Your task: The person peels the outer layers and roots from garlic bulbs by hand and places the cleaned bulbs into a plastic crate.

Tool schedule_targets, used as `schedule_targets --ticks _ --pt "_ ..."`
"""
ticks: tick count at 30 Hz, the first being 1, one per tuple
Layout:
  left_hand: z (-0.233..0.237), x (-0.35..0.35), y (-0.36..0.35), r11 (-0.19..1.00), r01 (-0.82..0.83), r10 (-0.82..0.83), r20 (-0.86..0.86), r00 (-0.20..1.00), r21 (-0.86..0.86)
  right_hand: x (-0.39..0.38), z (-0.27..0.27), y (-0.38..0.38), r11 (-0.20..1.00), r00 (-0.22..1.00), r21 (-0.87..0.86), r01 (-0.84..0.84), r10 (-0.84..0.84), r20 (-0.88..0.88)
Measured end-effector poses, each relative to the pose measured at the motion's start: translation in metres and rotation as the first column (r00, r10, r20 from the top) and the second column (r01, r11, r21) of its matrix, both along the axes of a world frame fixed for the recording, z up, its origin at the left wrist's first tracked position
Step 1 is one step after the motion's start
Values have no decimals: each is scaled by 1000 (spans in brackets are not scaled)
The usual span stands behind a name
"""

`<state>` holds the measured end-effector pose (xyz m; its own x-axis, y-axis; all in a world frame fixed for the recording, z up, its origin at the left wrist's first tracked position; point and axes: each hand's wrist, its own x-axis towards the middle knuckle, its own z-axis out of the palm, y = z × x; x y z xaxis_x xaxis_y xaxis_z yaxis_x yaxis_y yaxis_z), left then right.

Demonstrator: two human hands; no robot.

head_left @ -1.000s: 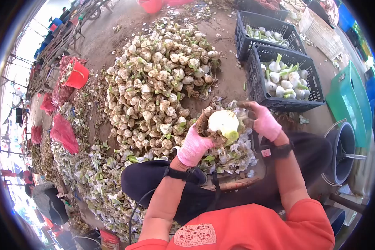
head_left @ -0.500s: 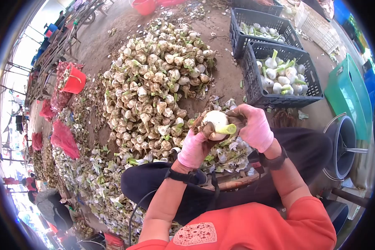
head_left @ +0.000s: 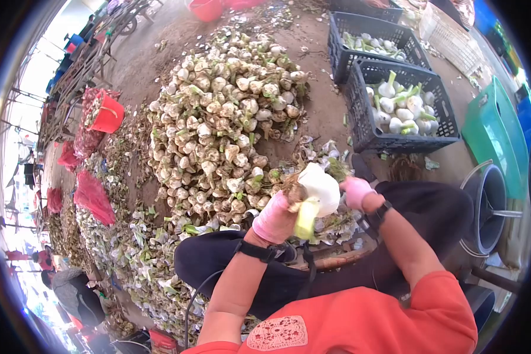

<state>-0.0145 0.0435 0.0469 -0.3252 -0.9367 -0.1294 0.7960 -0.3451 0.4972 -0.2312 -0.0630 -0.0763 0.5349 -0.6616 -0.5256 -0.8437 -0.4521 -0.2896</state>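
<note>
My left hand (head_left: 277, 217), wrapped in pink, grips a large white garlic bulb (head_left: 320, 190) at its root side. The bulb's cut green stem points down toward my lap. Just right of the bulb is my right hand (head_left: 357, 192), also wrapped in pink; its fingers are partly hidden and blurred, beside a bit of leafy peel. Under both hands lie loose garlic skins (head_left: 336, 230). A big heap of untrimmed garlic (head_left: 218, 124) rises beyond my left hand.
Two dark crates (head_left: 369, 138) of cleaned garlic stand at the upper right. Farther right are a green tub (head_left: 495, 135) and a grey bucket (head_left: 484, 206). A red bucket (head_left: 107, 114) and pink net bags (head_left: 93, 197) lie left. A person (head_left: 76, 295) is at lower left.
The bulb has turned, its stem swinging from pointing right to pointing down. My right hand has come off the bulb and moved slightly right and down. My left hand still holds it.
</note>
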Motion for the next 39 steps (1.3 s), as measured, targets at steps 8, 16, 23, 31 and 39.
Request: schedule_targets --ticks 8,16,23,31,39 --pt "2 -9 -15 974 -210 167 345 924 90 27 149 -9 771 298 631 85 -624 722" --pt "-7 -8 -14 992 -120 114 632 766 -32 30 158 2 1000 589 5 17 -14 808" --pt "-9 -8 -8 998 -4 -32 636 771 55 29 138 4 996 606 76 44 -87 791" --pt "-4 -11 -16 979 -109 187 553 812 -172 -5 50 -1 948 956 -317 -24 115 271" --pt "-17 -8 -27 943 -297 317 677 664 -150 39 111 24 700 306 702 -135 -644 701"
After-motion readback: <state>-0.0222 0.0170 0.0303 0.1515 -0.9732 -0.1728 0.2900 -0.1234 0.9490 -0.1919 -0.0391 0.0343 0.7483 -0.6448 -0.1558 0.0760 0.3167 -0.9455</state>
